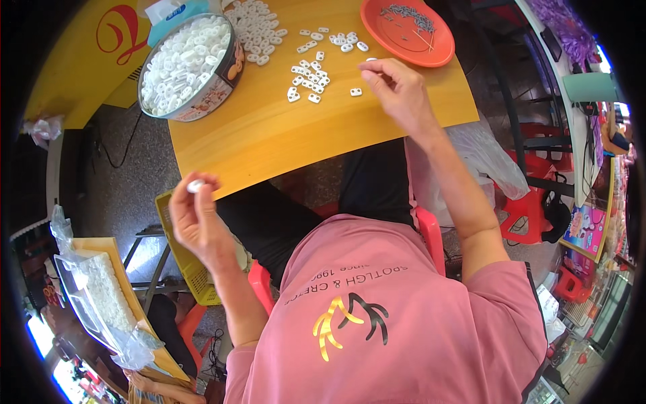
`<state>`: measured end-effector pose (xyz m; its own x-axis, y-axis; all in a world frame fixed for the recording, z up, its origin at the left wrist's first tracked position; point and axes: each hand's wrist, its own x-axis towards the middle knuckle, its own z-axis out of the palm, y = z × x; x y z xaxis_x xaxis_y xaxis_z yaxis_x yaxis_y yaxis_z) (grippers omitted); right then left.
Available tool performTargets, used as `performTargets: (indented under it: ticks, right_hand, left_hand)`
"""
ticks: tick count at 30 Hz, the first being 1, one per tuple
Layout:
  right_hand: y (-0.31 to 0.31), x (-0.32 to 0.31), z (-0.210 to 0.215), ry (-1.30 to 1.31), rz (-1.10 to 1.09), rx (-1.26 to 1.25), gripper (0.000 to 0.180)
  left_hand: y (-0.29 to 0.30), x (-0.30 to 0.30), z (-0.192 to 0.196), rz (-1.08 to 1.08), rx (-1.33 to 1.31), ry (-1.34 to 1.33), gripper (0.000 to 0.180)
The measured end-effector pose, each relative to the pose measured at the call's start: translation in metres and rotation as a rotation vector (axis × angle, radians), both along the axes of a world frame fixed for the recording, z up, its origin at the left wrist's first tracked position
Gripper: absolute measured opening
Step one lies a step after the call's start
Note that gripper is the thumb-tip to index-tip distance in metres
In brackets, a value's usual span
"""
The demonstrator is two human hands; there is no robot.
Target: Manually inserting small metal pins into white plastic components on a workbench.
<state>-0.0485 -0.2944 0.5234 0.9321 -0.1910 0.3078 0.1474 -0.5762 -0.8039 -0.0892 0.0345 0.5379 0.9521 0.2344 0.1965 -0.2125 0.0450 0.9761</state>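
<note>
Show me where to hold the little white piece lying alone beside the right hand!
Probably pinch the white piece by its two long edges, coming straight down from above. It's small, lies flat and sits apart from the cluster of pieces, leaving room around it.

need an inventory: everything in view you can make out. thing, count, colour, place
Table: 1, yellow, front
Round tub: 1, dark, table's left
Oval pieces: many, white, in and beside tub
Two-hole pieces: many, white, mid-table
Plate: 1, red-orange, table's far right
Small slim parts: many, grey, on plate
Tissue pack: 1, blue-white, beyond tub
Basket: 1, yellow, left
Plastic bag: 1, clear, right
Chair: 1, red-pink, under person
T-shirt: 1, pink, on person
Left hand: 1, bare, pinching white piece
Right hand: 1, bare, over table
</note>
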Motion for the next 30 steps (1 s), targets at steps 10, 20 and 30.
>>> performTargets:
  ticks: [10,20,30]
  right_hand:
    - [-0.01,0.0,-0.003,-0.021,0.187,-0.503,0.015]
    - [-0.002,-0.008,-0.005,0.032,0.229,-0.19,0.011]
    - [0.011,-0.039,0.032,0.26,0.366,0.569,0.013]
  left_hand:
    - [0.15,-0.016,-0.084,0.505,0.651,0.27,0.063]
    - [-0.02,-0.012,-0.022,0.047,0.437,-0.057,0.02]
    - [-0.143,0.017,-0.017,-0.639,-0.241,0.314,0.025]
